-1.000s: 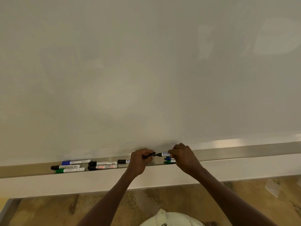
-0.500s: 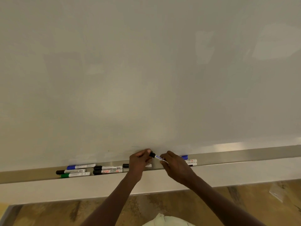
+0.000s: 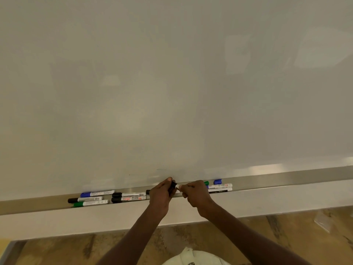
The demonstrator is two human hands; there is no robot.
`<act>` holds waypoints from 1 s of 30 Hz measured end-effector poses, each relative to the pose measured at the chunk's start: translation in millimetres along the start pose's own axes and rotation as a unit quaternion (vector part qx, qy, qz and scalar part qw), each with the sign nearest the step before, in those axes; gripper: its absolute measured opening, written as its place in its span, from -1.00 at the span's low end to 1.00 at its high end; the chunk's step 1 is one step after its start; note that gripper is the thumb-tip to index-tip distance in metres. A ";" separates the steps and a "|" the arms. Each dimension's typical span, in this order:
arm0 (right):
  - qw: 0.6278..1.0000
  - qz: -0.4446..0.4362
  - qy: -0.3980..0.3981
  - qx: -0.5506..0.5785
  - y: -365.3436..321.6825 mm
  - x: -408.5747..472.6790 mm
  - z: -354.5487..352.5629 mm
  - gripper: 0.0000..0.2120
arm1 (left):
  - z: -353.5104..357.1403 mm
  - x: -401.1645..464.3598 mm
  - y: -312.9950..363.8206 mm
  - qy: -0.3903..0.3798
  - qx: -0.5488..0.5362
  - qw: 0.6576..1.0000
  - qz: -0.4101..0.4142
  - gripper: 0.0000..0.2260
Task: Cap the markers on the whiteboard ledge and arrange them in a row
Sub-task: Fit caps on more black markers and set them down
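Note:
My left hand (image 3: 162, 194) pinches a black cap (image 3: 173, 184) above the metal ledge (image 3: 286, 178). My right hand (image 3: 196, 194) grips the white barrel of a marker (image 3: 178, 187), whose end meets the cap. Capped markers lie on the ledge to the left: a blue one (image 3: 97, 193), a black one (image 3: 85, 199), a green one (image 3: 90, 203), and two black-capped ones (image 3: 129, 194) (image 3: 129, 199). Right of my hands lie two white marker barrels (image 3: 219, 186) (image 3: 219, 189), a loose blue cap (image 3: 217, 181) and a green cap (image 3: 206, 183).
The whiteboard (image 3: 172, 83) fills the upper view. Below the ledge runs a white wall strip (image 3: 57, 224), then a brown patterned floor (image 3: 57, 249). Another marker end (image 3: 147, 192) peeks from behind my left hand.
Both hands have come closer together, and the black cap now meets the marker's end. The camera has shifted, so the ledge sits lower and markers at the right show.

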State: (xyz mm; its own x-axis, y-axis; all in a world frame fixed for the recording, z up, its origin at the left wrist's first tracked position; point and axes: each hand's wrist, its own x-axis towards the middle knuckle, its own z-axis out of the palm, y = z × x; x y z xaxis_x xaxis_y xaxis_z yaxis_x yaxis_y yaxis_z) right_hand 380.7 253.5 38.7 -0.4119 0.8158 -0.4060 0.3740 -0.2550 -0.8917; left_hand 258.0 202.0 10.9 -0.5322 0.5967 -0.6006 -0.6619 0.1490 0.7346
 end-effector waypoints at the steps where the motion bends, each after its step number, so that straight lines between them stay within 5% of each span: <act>1: 1.000 0.000 -0.013 -0.010 -0.5 1.4 -0.8 -0.74 | -1.9 1.3 0.0 0.005 0.003 1.000 0.004 -0.84; 9: 0.974 -0.098 -0.041 -0.202 17.6 19.5 -19.2 -0.90 | -10.8 13.4 0.4 0.146 0.014 0.988 0.052 -0.85; 15: 0.979 -0.085 0.051 -0.181 27.5 32.9 -29.7 -0.88 | -22.0 11.2 4.7 0.141 0.015 0.990 0.007 -0.81; 19: 0.976 -0.086 0.056 -0.192 28.4 45.5 -21.7 -0.90 | -32.9 4.0 -1.5 0.154 0.042 0.987 -0.012 -0.95; 30: 0.968 -0.097 0.046 -0.228 28.4 59.5 -13.0 -0.83 | -24.2 -4.1 -16.5 0.091 0.084 0.992 -0.001 -0.97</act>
State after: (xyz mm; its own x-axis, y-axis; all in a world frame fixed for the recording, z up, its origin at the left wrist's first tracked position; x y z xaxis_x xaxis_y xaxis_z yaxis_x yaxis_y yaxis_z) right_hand 377.6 301.6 -8.2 -0.4430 0.8734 -0.2023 0.6337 0.1455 -0.7598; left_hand 258.4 178.0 -6.4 -0.6281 0.4454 -0.6381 -0.5738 0.2888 0.7664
